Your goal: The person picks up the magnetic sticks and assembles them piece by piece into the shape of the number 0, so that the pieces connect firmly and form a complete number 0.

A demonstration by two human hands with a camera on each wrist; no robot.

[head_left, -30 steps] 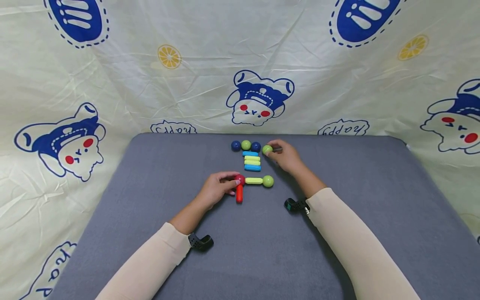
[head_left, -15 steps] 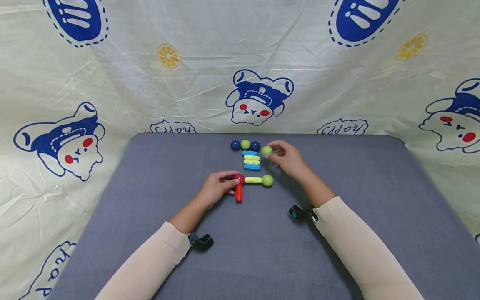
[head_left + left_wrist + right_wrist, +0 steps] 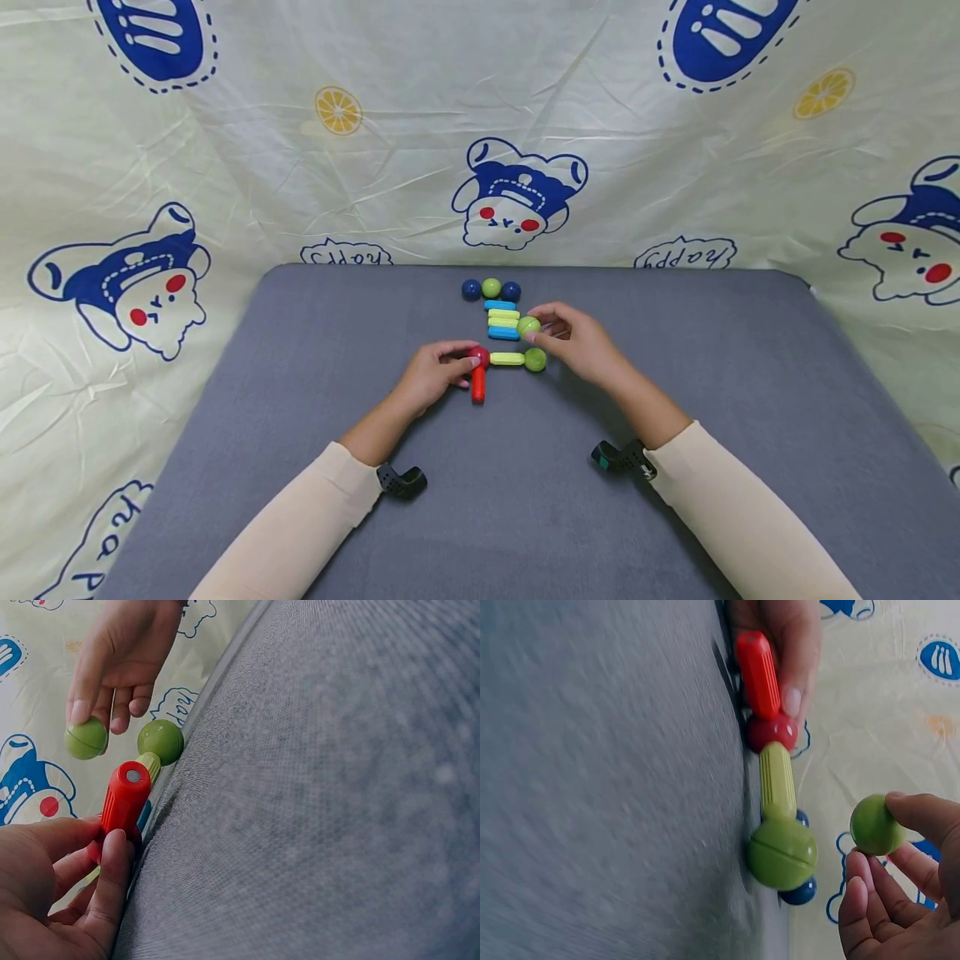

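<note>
My left hand (image 3: 435,377) pinches a red ball (image 3: 481,357) between thumb and fingers. A red ribbed rod (image 3: 478,387) extends from that ball toward me, and a yellow-green rod (image 3: 507,359) runs right from it to a green ball (image 3: 535,360). In the left wrist view the red rod (image 3: 127,795) shows a round metal disc at its end. My right hand (image 3: 581,340) holds a second green ball (image 3: 528,327) by thumb and fingertips, just beyond the joined green ball. The right wrist view shows this held ball (image 3: 876,825) raised off the table, apart from the joined pieces.
Behind the joined pieces lie several short rods in a stack of rows, blue (image 3: 503,333) and yellow (image 3: 503,314). Farther back sit two dark blue balls (image 3: 471,290) with a green ball (image 3: 491,287) between them. A printed cloth (image 3: 405,183) hangs behind the grey table (image 3: 337,308).
My right hand has drawn the green ball toward me, from beside the back row of balls to near the joined pieces. The left hand stays in place on the red ball.
</note>
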